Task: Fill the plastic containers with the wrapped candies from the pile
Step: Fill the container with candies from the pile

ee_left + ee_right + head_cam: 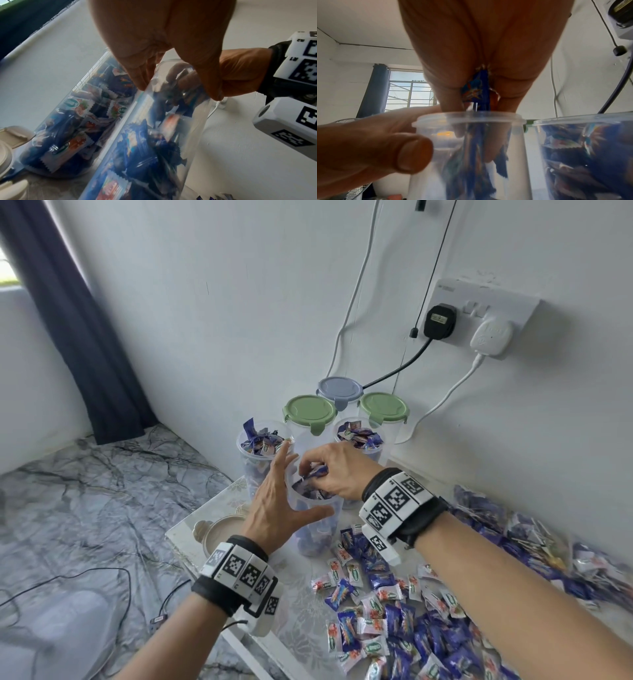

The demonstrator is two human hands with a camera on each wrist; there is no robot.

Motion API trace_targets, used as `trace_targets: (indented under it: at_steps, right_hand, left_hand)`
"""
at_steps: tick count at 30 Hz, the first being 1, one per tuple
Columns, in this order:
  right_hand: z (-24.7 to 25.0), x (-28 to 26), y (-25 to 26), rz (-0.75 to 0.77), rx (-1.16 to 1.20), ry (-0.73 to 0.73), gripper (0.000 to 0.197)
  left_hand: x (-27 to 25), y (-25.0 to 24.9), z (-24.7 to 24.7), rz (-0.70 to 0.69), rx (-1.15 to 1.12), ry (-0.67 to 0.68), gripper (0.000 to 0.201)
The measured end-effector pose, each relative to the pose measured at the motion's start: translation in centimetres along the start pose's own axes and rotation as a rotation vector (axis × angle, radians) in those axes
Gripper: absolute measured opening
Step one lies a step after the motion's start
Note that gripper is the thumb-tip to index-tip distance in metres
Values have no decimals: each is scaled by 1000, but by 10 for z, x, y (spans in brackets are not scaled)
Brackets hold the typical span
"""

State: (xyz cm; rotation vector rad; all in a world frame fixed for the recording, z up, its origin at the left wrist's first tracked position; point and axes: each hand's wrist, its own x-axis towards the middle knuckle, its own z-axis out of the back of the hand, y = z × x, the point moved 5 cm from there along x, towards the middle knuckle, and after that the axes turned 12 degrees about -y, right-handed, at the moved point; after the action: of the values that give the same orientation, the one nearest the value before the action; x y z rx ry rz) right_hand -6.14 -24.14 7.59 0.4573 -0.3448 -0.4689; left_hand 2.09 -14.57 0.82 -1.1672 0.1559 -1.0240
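The right hand [337, 470] pinches a few wrapped candies [313, 474] at the mouth of the middle container [317, 529], part-filled, while the left hand [277, 508], fingers spread, steadies its wall. The step looks like dropping them in; next comes another grab from the pile [411, 621] on the near-right surface [298, 611].

Left hand [274, 505] spreads straight fingers wide, thumb out; right hand [334, 470] curls downward, fingertips [452, 102] bunched, apparently pinching something blue.
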Motion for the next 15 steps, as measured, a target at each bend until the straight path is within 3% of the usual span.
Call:
trace_targets:
  at_steps: [9, 15]
  right_hand:
    - [0, -3, -5, 0, -17, 21, 33]
    - [6, -11, -7, 28, 29, -119, 25]
  left_hand:
    - [0, 3, -1, -29, 13, 10, 122]
    - [1, 0, 0, -76, 47, 15, 115]
